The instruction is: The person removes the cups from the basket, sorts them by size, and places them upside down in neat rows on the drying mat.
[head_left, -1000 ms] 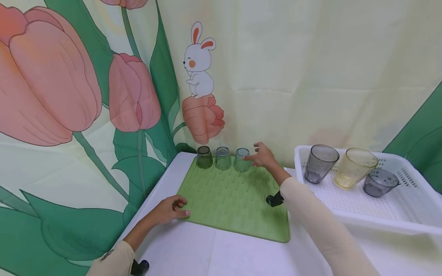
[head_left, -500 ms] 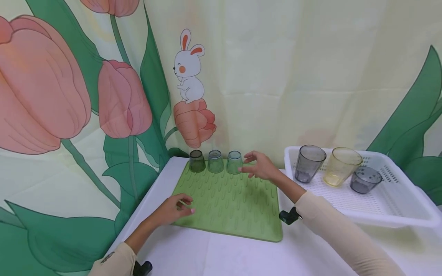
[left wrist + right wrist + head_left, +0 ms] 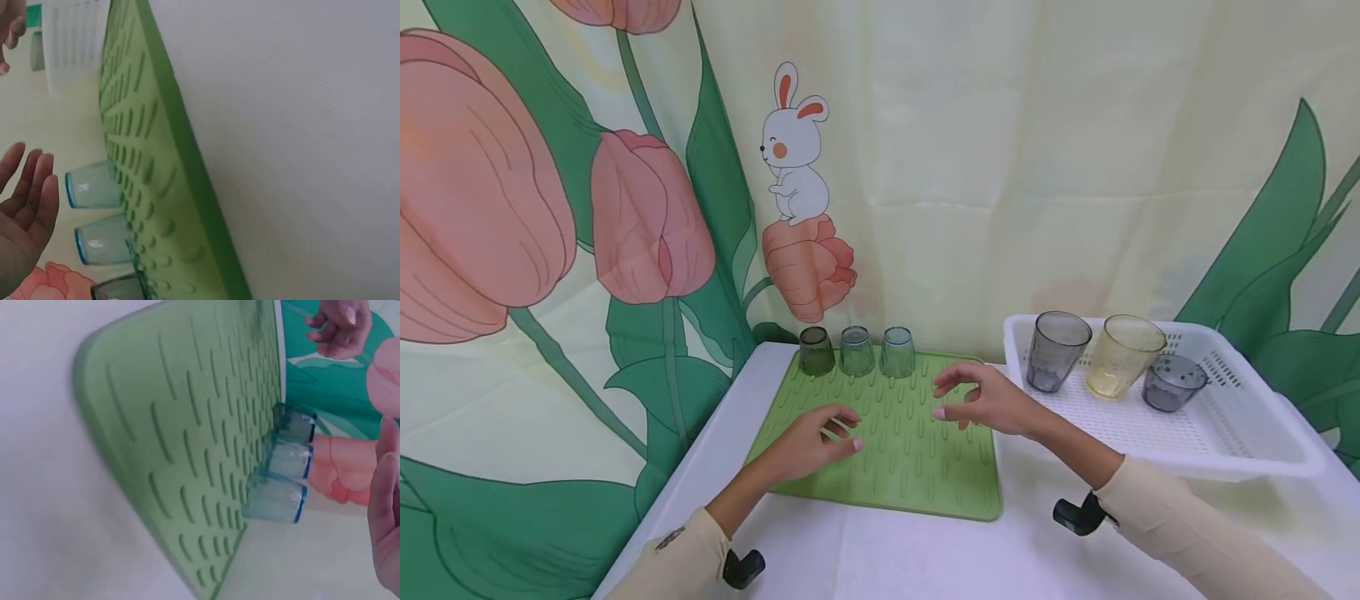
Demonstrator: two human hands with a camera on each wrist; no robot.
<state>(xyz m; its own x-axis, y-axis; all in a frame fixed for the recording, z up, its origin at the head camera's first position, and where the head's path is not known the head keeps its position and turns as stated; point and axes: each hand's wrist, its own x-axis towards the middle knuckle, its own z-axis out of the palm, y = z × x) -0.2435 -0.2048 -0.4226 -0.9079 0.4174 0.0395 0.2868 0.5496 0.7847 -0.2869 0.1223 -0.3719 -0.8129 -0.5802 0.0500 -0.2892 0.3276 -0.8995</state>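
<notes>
Three small glasses stand in a row along the back edge of a green ridged mat: a dark grey glass at left, a bluish glass in the middle and another bluish glass at right. Over the mat's left part hovers my left hand, fingers loosely bent, holding nothing. My right hand hangs above the mat's right side with relaxed, apart fingers and nothing in them. The right wrist view also shows the three glasses, the nearest bluish glass apart from the hand.
On the right stands a white perforated basket. In it are a tall grey glass, a yellow glass and a short grey glass. A printed curtain hangs behind the white-covered table.
My right hand has drawn back from the rightmost glass toward me. My left hand has moved rightward over the mat. The head view has turned slightly to the right; the glasses have stayed put.
</notes>
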